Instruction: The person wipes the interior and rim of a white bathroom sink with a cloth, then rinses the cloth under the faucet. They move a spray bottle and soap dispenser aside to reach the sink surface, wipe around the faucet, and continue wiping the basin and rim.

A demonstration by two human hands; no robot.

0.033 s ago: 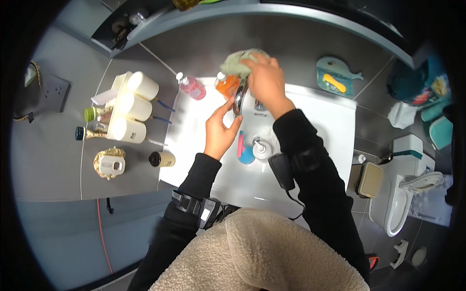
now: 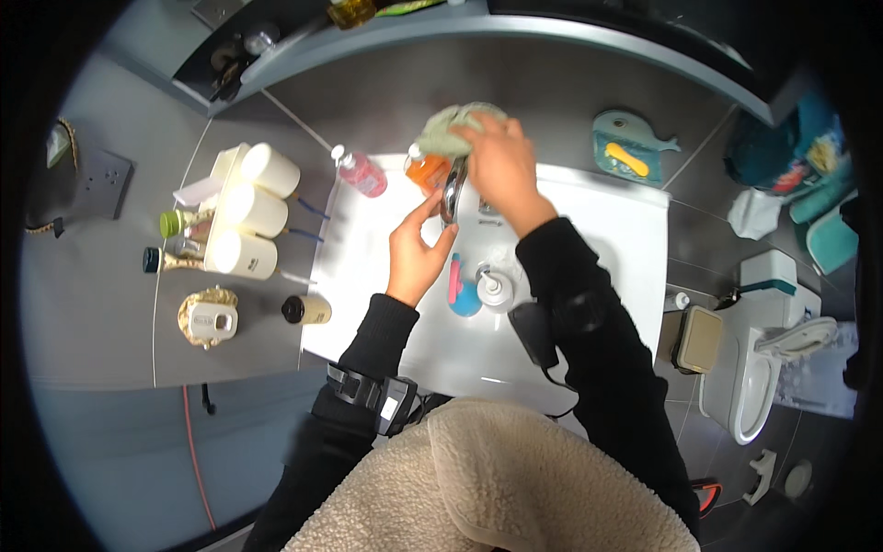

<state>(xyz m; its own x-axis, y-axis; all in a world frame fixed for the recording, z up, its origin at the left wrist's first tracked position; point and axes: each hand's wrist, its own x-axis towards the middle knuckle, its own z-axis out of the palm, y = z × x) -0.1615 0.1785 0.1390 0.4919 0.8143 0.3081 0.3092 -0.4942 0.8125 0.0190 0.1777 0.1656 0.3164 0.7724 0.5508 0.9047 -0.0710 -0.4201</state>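
Note:
A chrome faucet point(image 2: 451, 198) stands at the back of the white sink point(image 2: 625, 248). My left hand point(image 2: 418, 258) has its thumb and fingers around the end of the spout. My right hand point(image 2: 504, 170) grips a pale green cloth point(image 2: 451, 131) at the top of the faucet, over the sink's back edge. The fingers partly cover the cloth and the faucet's base. Close to the cloth stands a pump bottle of orange liquid point(image 2: 425, 173), with a pink pump bottle point(image 2: 363, 177) to its left. A white pump bottle point(image 2: 495, 292) and a blue bottle with a pink top point(image 2: 465, 296) sit nearer me.
On the left, a wall rack point(image 2: 225, 207) holds white cups and toothbrushes, above a dark-capped beige bottle point(image 2: 313, 310). A blue whale-shaped holder point(image 2: 630, 147) is at the back right. A toilet point(image 2: 754, 386) and a beige-lidded bin point(image 2: 701, 340) stand right. A shelf edge point(image 2: 570, 30) runs along the back.
The whole view has shifted slightly. Both hands keep their places at the faucet, the right one still with the cloth.

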